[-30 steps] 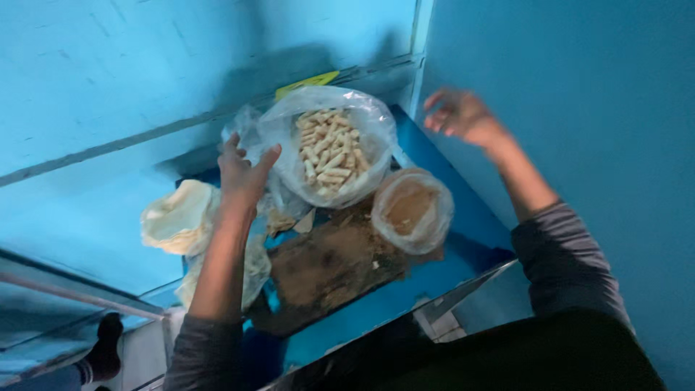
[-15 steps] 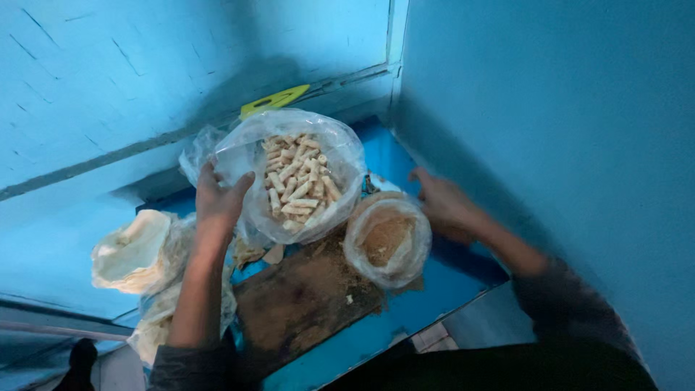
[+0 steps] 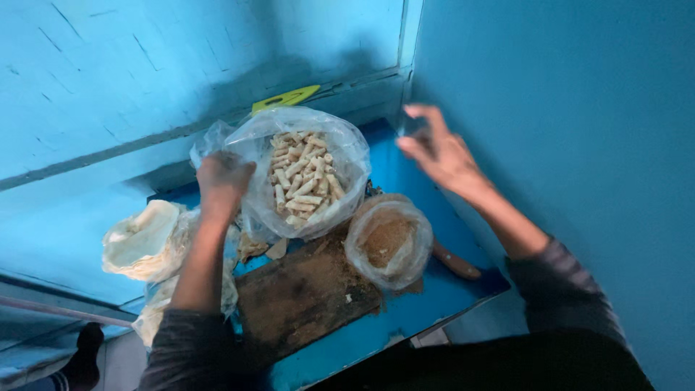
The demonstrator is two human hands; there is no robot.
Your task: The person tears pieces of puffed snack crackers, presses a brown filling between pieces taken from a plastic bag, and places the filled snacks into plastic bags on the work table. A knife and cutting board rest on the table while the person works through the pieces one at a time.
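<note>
My left hand (image 3: 221,181) grips the left edge of a clear plastic bag (image 3: 340,156) full of several pale, short stick-shaped pieces (image 3: 300,177). The bag rests on a blue table (image 3: 427,304). My right hand (image 3: 438,148) hovers in the air to the right of that bag, near the blue wall, fingers spread and holding nothing. Below it lies a smaller clear bag of brown powder (image 3: 389,242), next to a brown wooden board (image 3: 304,297).
A pale crumpled bag (image 3: 141,239) sits off the table's left side. A yellow object (image 3: 286,98) pokes out behind the big bag. A wooden handle (image 3: 456,262) lies right of the powder bag. Blue walls close in behind and on the right.
My right hand dropped from the wall to beside the powder bag, then rose again toward the corner. My left hand stays on the big bag's edge.
</note>
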